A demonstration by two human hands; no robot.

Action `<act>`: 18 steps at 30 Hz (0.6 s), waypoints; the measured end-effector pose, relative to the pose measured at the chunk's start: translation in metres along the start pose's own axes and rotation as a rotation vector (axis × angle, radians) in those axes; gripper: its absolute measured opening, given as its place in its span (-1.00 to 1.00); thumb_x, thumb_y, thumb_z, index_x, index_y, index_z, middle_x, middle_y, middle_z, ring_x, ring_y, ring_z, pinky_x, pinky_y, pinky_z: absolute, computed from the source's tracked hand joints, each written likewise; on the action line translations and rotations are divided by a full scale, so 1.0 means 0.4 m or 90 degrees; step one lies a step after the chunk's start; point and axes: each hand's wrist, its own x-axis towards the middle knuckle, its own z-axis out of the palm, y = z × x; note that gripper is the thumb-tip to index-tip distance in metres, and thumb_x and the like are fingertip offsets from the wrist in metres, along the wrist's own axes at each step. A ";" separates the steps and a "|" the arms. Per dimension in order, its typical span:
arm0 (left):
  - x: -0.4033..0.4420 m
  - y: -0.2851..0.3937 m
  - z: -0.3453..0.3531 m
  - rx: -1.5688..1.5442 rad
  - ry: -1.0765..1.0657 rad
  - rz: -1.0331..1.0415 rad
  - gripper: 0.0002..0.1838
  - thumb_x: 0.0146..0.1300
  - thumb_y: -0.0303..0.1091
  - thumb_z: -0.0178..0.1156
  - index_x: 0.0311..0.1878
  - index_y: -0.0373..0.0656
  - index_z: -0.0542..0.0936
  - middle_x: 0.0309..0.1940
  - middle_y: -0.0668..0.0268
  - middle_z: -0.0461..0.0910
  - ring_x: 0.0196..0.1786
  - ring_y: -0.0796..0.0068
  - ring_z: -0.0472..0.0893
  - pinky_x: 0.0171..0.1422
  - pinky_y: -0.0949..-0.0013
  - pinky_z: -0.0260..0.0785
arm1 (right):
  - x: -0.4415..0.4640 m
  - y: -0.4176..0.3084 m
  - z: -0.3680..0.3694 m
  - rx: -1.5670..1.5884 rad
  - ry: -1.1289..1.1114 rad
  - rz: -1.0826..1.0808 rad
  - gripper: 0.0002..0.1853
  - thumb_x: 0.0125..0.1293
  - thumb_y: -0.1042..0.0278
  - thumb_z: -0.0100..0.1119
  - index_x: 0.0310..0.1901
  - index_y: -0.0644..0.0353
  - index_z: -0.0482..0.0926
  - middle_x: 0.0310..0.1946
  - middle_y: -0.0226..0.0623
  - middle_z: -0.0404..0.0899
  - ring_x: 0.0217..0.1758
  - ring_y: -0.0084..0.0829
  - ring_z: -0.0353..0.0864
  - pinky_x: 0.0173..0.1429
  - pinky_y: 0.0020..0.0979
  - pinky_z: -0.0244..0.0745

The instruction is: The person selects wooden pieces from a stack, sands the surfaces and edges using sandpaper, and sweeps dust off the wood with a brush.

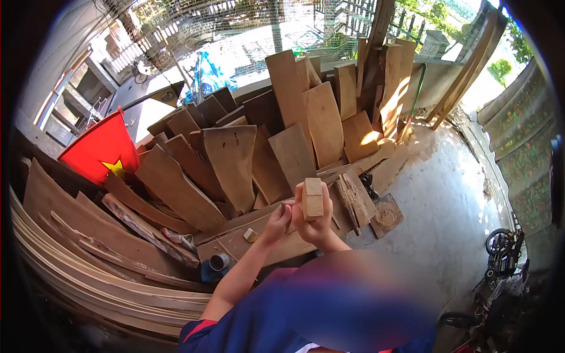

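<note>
My right hand (321, 231) is closed around a small pale wooden block (313, 207), held up end-on toward me above the bench. Just to its left, my left hand (275, 226) is closed with a small dark flat piece (286, 212) showing at the fingertips; its kind is not clear. The two hands are close together, and I cannot tell whether they touch. Below them lies a wooden bench top (235, 244), with a small wood offcut (251, 235) and an open metal can (219, 262) to the left.
Many wooden boards (229, 165) lean behind the bench. Long curved planks (106, 276) are stacked at left, near a red flag (103, 147). A rough bark slab (352, 200) lies right of my hands. Concrete floor (429, 194) and a small motorbike-like object (497, 259) are at right.
</note>
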 end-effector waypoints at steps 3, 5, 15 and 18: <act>0.015 0.027 -0.014 -0.010 0.003 -0.039 -0.66 0.41 -0.18 -0.18 0.09 -0.18 0.36 -0.04 0.33 0.42 0.00 0.60 0.41 0.10 0.50 0.27 | -0.002 0.008 0.007 0.034 0.016 0.000 -0.67 -0.01 0.72 -0.03 -0.16 0.32 0.24 -0.34 -0.24 0.34 -0.36 -0.57 0.32 -0.28 -0.59 0.33; 0.022 0.023 -0.018 -0.016 -0.031 -0.033 -0.67 0.40 -0.19 -0.17 0.09 -0.18 0.35 -0.03 0.33 0.42 0.02 0.59 0.40 0.11 0.49 0.27 | -0.001 0.005 0.015 0.033 0.019 -0.016 -0.68 -0.01 0.72 -0.02 -0.16 0.32 0.24 -0.35 -0.25 0.33 -0.37 -0.58 0.31 -0.28 -0.60 0.32; 0.022 0.018 0.004 0.093 -0.038 -0.018 -0.66 0.40 -0.22 -0.17 0.08 -0.24 0.35 0.02 0.24 0.40 0.08 0.47 0.41 0.18 0.41 0.24 | -0.019 -0.015 0.015 0.018 0.015 -0.006 -0.70 0.00 0.63 0.03 -0.16 0.32 0.30 -0.41 -0.29 0.37 -0.43 -0.58 0.33 -0.30 -0.57 0.33; 0.008 0.115 0.064 -0.115 -0.007 -0.049 -0.69 0.39 -0.12 -0.17 -0.10 -0.16 0.39 -0.14 0.34 0.44 -0.03 0.59 0.43 0.09 0.48 0.24 | 0.002 -0.009 0.003 0.058 0.020 0.015 -0.69 -0.02 0.65 -0.03 -0.17 0.29 0.27 -0.32 -0.25 0.33 -0.34 -0.59 0.31 -0.22 -0.57 0.32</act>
